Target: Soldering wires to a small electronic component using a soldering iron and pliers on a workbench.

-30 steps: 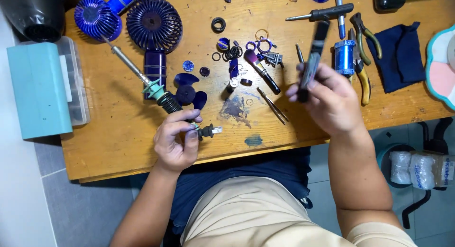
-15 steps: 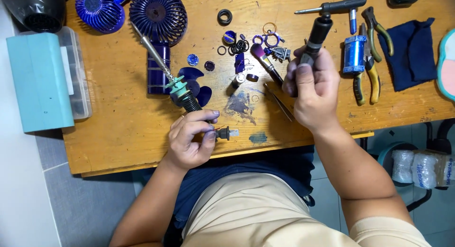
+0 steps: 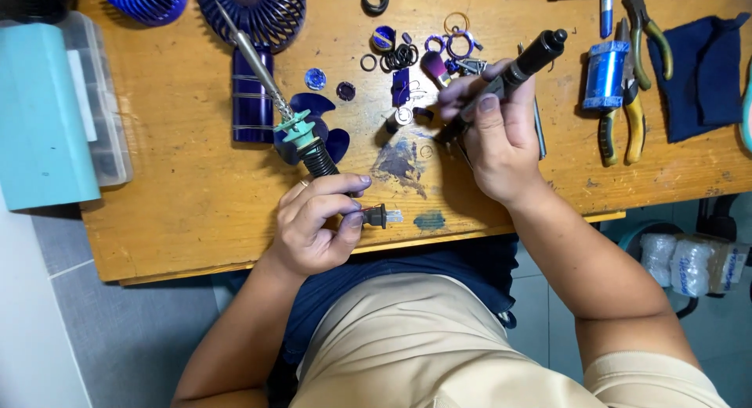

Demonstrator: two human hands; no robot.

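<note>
1. Far left on the wooden worktop (image 3: 180,181): a teal box (image 3: 39,118) beside a clear plastic organiser (image 3: 98,102).
2. Further right, at the top edge: two dark blue fan grilles (image 3: 251,9), with a blue fan body (image 3: 253,95) below them.
3. Lying slantwise across the fan body: a soldering iron (image 3: 294,126), metal tip up-left, black grip down-right, resting over blue fan blades (image 3: 333,142).
4. Near the front edge: left hand (image 3: 313,224), fingers (image 3: 345,185) curled and pressed together, pinching a small black part (image 3: 376,216) with red wires — held just above the worktop, close to a dark stain (image 3: 399,161).
5. Above the stain: a scatter of small rings and purple bits (image 3: 407,52).
6. Right of centre: right hand (image 3: 493,138), thumb and fingers closed around a black pen-shaped tool (image 3: 517,67) — tilted, upper end pointing up-right, lower end hidden behind the hand.
7. Further right: a blue cylinder (image 3: 605,75), pliers (image 3: 634,118) just beside it, then a dark blue cloth (image 3: 709,71).
</note>
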